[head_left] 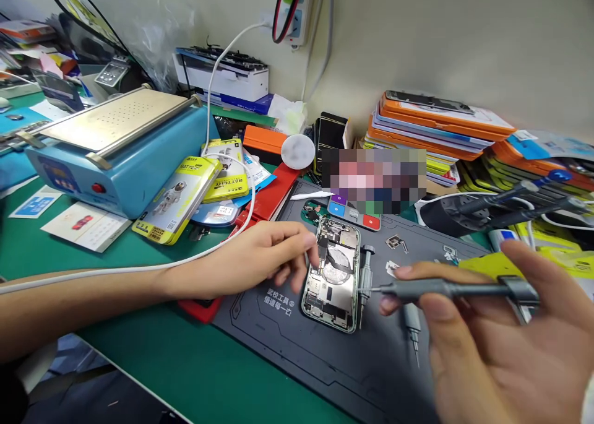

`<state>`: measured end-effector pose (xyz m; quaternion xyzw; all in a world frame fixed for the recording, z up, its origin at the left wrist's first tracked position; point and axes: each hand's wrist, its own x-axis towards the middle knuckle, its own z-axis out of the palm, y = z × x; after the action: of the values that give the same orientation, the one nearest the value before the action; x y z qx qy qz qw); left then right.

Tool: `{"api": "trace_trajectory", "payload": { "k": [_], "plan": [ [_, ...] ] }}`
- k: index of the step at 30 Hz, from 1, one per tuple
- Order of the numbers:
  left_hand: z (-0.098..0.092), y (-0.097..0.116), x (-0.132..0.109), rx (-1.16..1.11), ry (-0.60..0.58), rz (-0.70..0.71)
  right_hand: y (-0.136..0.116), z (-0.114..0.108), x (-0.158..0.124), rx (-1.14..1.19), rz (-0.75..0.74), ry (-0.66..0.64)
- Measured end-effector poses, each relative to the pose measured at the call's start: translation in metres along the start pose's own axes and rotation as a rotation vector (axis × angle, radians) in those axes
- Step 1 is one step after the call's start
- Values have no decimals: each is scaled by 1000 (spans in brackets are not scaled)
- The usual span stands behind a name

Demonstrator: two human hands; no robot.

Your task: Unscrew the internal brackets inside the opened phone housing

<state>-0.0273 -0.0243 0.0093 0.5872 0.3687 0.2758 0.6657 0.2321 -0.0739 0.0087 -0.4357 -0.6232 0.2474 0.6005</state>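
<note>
Overlooking the mat (380, 374), lower centre, I judge screw work in hand: the opened phone (342, 295) lies near mid-frame, my left fingers (294, 246) loose at its left edge, my right fingers (445, 331) grasping a driver (413, 289); next calls for careful aim.

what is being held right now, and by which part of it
The right hand holds a slim grey pen-shaped screwdriver by the front part of its handle, near the tip. The left hand shows nothing held.

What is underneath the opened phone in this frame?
The opened phone lies on a dark gray mat; the patch of mat directly beneath it is covered and cannot be seen.
</note>
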Motion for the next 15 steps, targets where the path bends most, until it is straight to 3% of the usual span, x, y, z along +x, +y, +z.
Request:
{"api": "trace_trajectory", "payload": {
  "k": [2, 4, 6, 15],
  "plan": [
    [-1, 0, 0, -53, 18, 11, 5, 4, -12, -131, -174, -72],
    [-2, 0, 1, -96, 22, 19, 13, 9, -25, -213, -247, -199],
    [-2, 1, 1, -107, 12, 19, 20, 13, -36, -233, -337, -233],
    [-3, 1, 1, -70, -33, 21, 28, 16, -39, -192, -294, -308]
  ]
}}
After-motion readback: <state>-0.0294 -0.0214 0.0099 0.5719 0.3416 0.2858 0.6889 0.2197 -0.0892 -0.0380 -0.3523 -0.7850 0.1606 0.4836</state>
